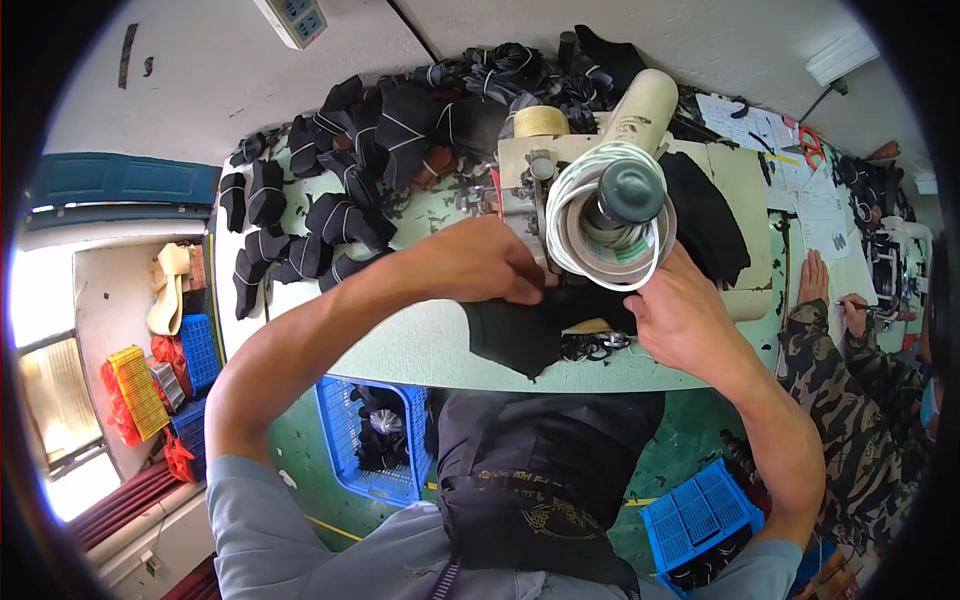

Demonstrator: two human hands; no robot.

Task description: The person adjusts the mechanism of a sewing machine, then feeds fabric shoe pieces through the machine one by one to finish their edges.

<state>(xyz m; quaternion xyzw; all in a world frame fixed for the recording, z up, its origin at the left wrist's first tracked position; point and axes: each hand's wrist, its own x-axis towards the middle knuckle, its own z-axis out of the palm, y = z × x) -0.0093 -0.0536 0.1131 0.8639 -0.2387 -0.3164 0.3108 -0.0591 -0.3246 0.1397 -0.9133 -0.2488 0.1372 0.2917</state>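
Observation:
Both my arms reach over a pale green table to a cream sewing machine [520, 155]. My left hand [490, 262] is closed, thumb and fingers pinching a flat black fabric piece [520, 335] by its upper left part. At the piece's right end my right hand [680, 315] curls around the edge, some fingers hidden. The machine's needle area lies out of sight beneath a coil of white cable [580, 190] and a round dark cap [631, 192]. Small metal snips [612, 341] and a tan-handled tool [586, 327] rest beside the fabric, near the table's front edge.
Tied black bundles [405, 130] pile up at the back left. More black pieces [705, 215] lie right of the machine. Blue crates [375, 440] stand below the table. At right, a person in camouflage sleeves [840, 400] holds a pen over papers [845, 260]; red scissors [811, 147] lie behind.

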